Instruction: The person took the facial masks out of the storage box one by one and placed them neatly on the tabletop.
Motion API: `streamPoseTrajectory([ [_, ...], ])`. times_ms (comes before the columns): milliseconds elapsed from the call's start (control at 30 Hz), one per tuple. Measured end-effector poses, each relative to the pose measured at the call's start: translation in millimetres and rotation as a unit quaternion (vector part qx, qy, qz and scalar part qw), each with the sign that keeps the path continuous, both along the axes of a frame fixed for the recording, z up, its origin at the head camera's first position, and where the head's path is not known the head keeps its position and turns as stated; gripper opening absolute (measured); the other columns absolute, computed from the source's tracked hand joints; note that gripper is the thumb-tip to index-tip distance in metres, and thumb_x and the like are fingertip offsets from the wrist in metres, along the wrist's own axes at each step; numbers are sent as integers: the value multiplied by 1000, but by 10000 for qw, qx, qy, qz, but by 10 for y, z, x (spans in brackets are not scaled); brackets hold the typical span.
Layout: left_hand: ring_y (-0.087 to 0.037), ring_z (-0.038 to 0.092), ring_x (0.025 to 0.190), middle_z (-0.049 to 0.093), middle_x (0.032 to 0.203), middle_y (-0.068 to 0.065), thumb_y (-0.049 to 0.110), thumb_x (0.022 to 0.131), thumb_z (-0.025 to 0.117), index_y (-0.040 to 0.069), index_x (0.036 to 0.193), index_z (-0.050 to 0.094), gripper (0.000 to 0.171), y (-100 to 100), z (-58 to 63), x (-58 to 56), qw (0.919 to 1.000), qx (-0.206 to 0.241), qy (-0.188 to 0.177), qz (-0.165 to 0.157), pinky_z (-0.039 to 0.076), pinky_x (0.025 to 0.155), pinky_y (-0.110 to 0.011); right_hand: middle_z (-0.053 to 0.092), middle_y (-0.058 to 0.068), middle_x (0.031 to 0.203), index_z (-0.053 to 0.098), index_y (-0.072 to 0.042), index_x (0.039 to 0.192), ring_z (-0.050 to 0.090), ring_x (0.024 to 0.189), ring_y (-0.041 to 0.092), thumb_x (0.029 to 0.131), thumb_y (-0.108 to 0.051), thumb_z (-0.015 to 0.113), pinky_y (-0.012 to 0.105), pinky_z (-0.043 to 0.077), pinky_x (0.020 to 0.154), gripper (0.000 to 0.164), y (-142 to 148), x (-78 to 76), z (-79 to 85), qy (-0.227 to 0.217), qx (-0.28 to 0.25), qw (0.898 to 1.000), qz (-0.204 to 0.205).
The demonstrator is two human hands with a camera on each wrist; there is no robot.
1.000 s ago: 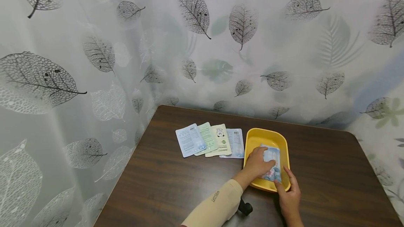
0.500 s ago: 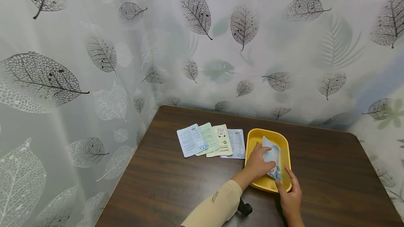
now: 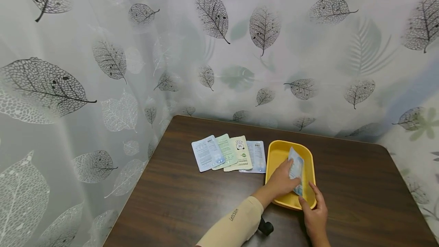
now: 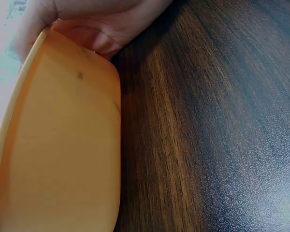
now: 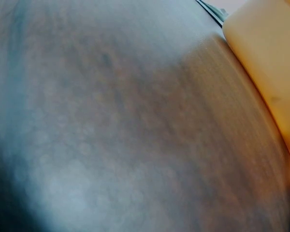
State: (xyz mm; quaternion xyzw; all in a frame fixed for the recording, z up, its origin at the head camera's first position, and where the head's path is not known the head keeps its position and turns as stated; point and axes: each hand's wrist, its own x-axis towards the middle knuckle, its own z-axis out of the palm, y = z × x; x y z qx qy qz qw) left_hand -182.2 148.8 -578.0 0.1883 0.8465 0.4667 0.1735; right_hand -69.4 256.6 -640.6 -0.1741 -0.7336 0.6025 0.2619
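Observation:
A yellow tray [image 3: 279, 149] stands on the brown table. Inside it my left hand [image 3: 282, 180], with a beige sleeve on the forearm, pinches a light blue sheet mask packet [image 3: 297, 165]. The packet leans up steeply, its lower end low in the tray. My right hand [image 3: 316, 217] grips the tray's near right corner, thumb at the rim. The left wrist view shows the tray's outer wall [image 4: 63, 135] with the right hand [image 4: 99, 21] beyond it. In the right wrist view only the tray's side [image 5: 266, 63] and blurred table appear clearly.
Left of the tray several mask packets lie overlapping in a row: a blue one [image 3: 207, 153], green ones and another blue one [image 3: 256, 157]. A black knob-like object [image 3: 266, 227] shows below the left wrist. Leaf-print curtains [image 3: 236, 48] hang behind the table [image 3: 192, 209].
The blue packet has tipped from lying nearly flat, flowers showing, to standing steeply, as my left hand lifted its left edge. The right hand keeps hold of the tray.

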Motion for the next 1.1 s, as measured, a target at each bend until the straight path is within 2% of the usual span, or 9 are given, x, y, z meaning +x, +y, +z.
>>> streamPoseTrajectory([
  [200,-10,41,147,34,166,8,33,93,65,23,160,34,74,-20,4,-3,9994,268,202,20,37,120,-31,52,-16,143,53,-4,147,41,135,-6,91,6,67,4,33,103,58,10,-2,4,-40,176,9998,3],
  [367,-9,40,147,30,167,9,32,95,63,27,162,29,75,-56,23,15,9975,645,242,177,35,122,-34,52,-19,140,54,-3,146,43,131,-8,90,7,69,4,36,102,59,9,1,7,-45,187,9998,-20],
  [467,-9,41,146,31,167,9,29,95,63,27,162,30,75,-78,44,23,9954,872,265,289,35,123,-34,52,-20,139,54,-2,145,42,130,-9,90,7,69,3,35,103,58,9,7,5,-50,211,9998,-52],
  [633,-11,38,150,35,166,6,25,95,60,25,161,32,72,-116,95,6,9906,1183,554,401,32,124,-34,52,-18,140,53,-1,146,42,131,-8,90,6,69,3,33,104,59,17,5,-10,-68,227,9997,-57],
  [800,-14,39,150,37,165,4,24,96,58,26,161,32,69,-169,192,-45,9849,1464,803,467,33,124,-36,51,-17,142,52,-3,148,41,131,-9,91,4,69,3,33,104,59,12,12,-8,-154,246,9996,-47],
  [1100,-11,43,145,38,164,4,23,96,57,27,160,33,69,-289,464,-141,9713,2063,1023,591,35,123,-35,51,-18,142,53,-5,147,42,130,-10,92,3,69,2,35,103,57,20,10,-3,-173,257,9995,-45],
])
